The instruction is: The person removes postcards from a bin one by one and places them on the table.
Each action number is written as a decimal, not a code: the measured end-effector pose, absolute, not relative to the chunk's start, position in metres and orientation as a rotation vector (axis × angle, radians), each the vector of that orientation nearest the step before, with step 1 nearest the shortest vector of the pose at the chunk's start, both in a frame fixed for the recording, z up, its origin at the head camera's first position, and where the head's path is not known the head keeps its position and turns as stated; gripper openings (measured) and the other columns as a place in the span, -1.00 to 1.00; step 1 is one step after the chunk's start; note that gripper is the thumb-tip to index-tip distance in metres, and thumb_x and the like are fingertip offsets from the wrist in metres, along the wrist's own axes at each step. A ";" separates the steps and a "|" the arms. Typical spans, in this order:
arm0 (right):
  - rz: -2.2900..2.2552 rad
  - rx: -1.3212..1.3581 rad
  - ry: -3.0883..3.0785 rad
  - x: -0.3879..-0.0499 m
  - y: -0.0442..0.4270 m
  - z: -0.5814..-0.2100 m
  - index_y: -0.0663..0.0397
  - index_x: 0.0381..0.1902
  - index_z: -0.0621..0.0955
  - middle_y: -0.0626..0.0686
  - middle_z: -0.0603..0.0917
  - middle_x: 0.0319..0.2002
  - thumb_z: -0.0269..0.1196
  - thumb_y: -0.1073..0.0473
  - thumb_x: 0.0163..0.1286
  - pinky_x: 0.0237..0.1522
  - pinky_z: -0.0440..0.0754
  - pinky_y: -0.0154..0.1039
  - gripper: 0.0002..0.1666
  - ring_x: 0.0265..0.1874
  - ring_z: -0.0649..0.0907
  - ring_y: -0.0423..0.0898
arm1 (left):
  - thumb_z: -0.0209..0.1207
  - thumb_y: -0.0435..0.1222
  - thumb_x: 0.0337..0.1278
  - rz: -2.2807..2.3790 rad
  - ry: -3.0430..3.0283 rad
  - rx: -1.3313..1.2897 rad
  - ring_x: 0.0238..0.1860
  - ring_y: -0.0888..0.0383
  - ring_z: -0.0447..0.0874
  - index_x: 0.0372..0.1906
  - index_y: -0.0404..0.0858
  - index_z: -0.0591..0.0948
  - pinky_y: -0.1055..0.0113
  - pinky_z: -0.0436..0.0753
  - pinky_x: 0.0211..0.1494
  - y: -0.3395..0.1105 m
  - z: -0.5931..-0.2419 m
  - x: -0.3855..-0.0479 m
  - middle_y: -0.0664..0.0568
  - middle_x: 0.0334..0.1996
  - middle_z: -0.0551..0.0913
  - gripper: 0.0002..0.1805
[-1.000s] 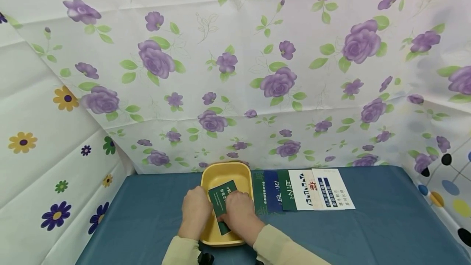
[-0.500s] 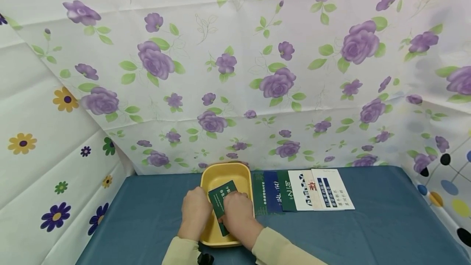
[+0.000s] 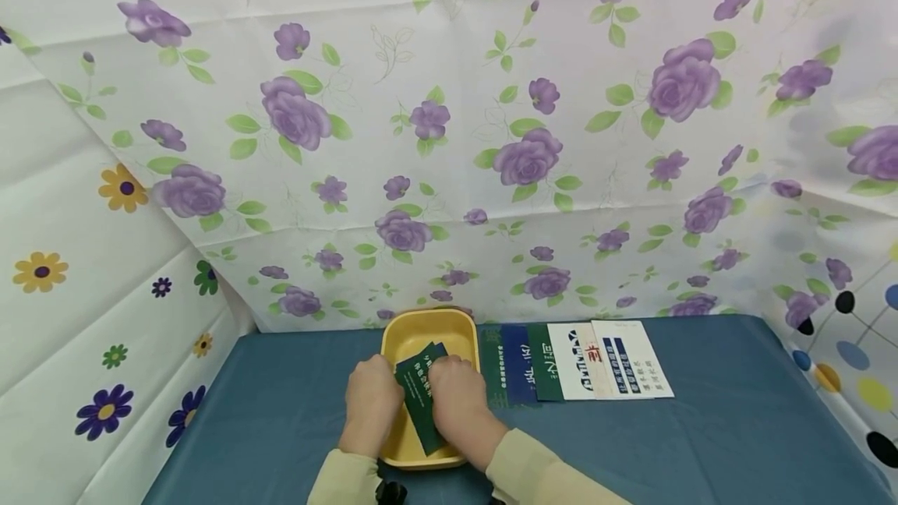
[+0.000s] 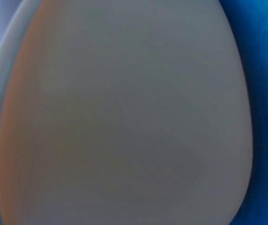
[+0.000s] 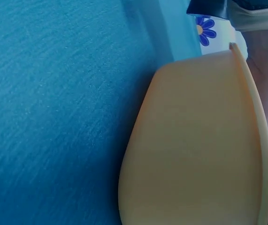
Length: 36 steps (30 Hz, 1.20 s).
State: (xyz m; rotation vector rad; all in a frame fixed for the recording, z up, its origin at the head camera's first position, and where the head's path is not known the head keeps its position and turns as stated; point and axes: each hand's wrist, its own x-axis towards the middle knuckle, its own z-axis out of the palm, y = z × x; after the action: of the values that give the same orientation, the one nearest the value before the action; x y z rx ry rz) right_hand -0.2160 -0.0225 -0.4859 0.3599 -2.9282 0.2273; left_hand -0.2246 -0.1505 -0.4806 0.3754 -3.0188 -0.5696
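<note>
I'm seeing flowered cloth (image 3: 393, 139) hanging beyond the left grip (image 3: 372, 404) and the right grip (image 3: 464, 407), with the tabletop (image 3: 281, 396) spreading around them. The tray (image 3: 429, 323) is sitting beneath both. Overlapping cards (image 3: 634, 357) are lying to the right grip's right. Between the grips, the green card (image 3: 415, 380) is slanting over the tray; the right is clamping it. The left is curling beside its left edge; I cannot tell whether it's holding anything.

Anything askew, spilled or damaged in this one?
Nothing looks spilled or damaged. The dark green printed card in the right hand just slants across the yellow rectangular plastic tray, out of line with its sides.
</note>
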 end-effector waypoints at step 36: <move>1.152 0.279 -2.852 -0.218 0.034 -0.446 -0.07 -0.74 0.27 -0.14 0.12 -0.74 0.36 0.10 0.14 -0.73 0.13 -0.40 -0.50 -0.82 0.29 -0.27 | 0.24 -0.41 -0.07 -0.563 -3.000 0.369 -0.67 0.11 0.46 -0.47 -0.36 0.57 0.28 0.35 -0.66 -0.150 -0.481 -0.225 -0.08 -0.67 0.52 -0.92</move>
State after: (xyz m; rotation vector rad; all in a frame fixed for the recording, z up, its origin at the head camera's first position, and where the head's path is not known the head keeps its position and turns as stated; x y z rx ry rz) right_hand -0.2176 0.0341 -0.4457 0.2785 -2.8518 1.1516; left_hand -0.2249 -0.1504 -0.4810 0.3694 -2.9999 -0.5630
